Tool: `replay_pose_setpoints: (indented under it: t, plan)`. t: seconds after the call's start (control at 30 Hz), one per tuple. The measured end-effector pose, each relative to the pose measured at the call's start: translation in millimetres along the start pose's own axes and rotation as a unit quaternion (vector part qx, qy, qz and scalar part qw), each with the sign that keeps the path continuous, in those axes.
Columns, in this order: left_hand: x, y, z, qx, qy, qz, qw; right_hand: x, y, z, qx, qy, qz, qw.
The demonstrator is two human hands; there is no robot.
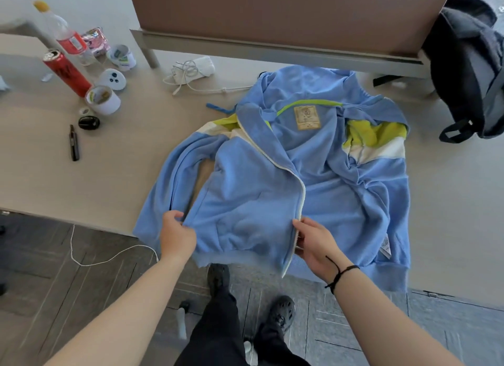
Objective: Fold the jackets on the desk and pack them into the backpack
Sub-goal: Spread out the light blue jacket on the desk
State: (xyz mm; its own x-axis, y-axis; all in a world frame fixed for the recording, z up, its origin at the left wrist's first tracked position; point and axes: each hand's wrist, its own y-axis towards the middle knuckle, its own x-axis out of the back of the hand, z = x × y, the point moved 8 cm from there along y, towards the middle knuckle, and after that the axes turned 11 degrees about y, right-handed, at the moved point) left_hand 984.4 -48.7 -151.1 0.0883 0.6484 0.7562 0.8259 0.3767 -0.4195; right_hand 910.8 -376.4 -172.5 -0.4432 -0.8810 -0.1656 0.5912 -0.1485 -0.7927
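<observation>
A light blue zip jacket (321,180) with white and lime shoulder stripes lies open on the desk (68,174), its hem hanging over the near edge. My left hand (177,234) pinches the side seam of the left front panel near the hem. On the zipper edge of that same panel, my right hand (313,243) grips the fabric low down. The right half of the jacket lies rumpled with its inner label showing. A dark backpack (469,65) sits at the desk's far right, by the partition.
At the far left stand a red can (66,72), a clear bottle (62,32), white tape rolls (103,99) and a black pen (74,143). A white charger with cable (191,71) lies behind the jacket. A brown partition (286,11) closes off the back.
</observation>
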Motion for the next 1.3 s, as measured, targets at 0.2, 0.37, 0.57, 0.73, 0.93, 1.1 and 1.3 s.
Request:
replay_pose_setpoints:
  t: [0.2,0.37,0.57,0.73,0.93,1.1,1.3]
  plan:
    - [-9.0,1.1,12.0,-0.008,0.089,0.076,0.993,33.0,-4.2,2.5,0.079,-0.233,-0.153,0.957]
    - [8.8,-2.9,-6.0,-0.043,0.077,0.050,0.995,5.9,-9.6,39.7,0.161,-0.301,-0.110,0.933]
    - [45.1,28.0,-30.1,-0.084,0.067,-0.015,0.994,-40.2,-8.2,71.0,0.232,-0.411,-0.097,0.876]
    - [65.2,91.0,-20.3,-0.040,0.084,-0.019,0.995,-112.6,13.7,83.4,0.251,-0.434,-0.017,0.865]
    - [58.3,143.6,3.2,-0.045,0.125,0.053,0.990,-232.6,42.7,73.3,0.268,-0.540,0.086,0.793]
    - [62.8,168.7,1.0,-0.083,0.090,0.096,0.988,-320.6,61.4,59.2,0.322,-0.633,0.157,0.686]
    - [165.8,239.4,10.7,-0.061,0.030,-0.093,0.993,-337.8,97.0,66.0,0.314,-0.702,0.094,0.632]
